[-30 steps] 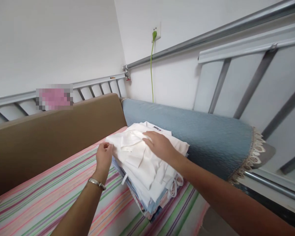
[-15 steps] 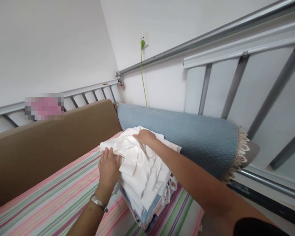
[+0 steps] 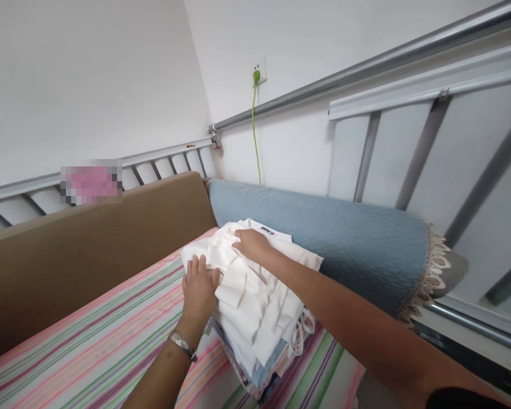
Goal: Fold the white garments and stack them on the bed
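Note:
A white garment (image 3: pixel 242 284) lies in loose folds on top of a stack of folded clothes (image 3: pixel 276 369). My left hand (image 3: pixel 199 285), a silver bracelet on its wrist, rests against the garment's left edge with its fingers spread. Over the top part of the cloth, my right hand (image 3: pixel 252 244) has its fingers curled into the white fabric; the fingertips are partly hidden. Dark lettering (image 3: pixel 267 230) shows on white cloth just behind that hand. White straps (image 3: pixel 300 335) hang from the right side of the stack.
Under the stack is a striped bedsheet (image 3: pixel 123 335). A brown headboard-like panel (image 3: pixel 111 244) borders the left, and a rolled blue quilted mat (image 3: pixel 323 227) lies behind. Grey-white radiators (image 3: pixel 392 153) line the walls. A green cord (image 3: pixel 255 130) hangs from a socket.
The whole view has shifted slightly, so things sit farther right. Dark lettering behind my right hand has come into sight. My left hand stays at the garment's left edge.

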### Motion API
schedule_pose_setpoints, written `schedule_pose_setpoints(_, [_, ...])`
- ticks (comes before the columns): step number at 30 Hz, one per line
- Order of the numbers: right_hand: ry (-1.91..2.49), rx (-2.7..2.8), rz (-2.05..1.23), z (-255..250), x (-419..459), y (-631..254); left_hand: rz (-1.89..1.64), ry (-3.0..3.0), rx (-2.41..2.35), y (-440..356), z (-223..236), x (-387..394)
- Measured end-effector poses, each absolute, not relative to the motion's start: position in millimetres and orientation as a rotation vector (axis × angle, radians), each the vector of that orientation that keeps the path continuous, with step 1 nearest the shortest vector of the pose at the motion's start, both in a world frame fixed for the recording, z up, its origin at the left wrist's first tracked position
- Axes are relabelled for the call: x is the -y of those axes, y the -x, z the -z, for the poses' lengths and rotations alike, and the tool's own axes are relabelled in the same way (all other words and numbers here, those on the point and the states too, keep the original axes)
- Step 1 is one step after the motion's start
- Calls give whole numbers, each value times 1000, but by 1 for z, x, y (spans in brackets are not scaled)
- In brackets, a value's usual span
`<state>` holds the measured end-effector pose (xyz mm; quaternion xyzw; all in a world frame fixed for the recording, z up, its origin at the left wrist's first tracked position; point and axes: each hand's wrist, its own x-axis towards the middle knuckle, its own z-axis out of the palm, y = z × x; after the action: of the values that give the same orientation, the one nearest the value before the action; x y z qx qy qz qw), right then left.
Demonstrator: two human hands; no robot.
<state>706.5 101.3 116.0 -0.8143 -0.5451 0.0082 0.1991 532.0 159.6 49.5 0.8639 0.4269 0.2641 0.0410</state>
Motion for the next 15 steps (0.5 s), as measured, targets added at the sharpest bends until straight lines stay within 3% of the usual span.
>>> schedule_pose_setpoints(5, [2254, 1498, 257, -126, -89, -718, -776, -2717, -1274, -544, -66, -168])
schedule_pose_setpoints(11, [2453, 1402, 249, -108, -81, -729, -508, -2788, -1266, -558, -68, -173])
schedule_pose_setpoints(15, [2281, 1504, 410, -104, -79, -715, -478, -2815, -1281, -560, -57, -175])
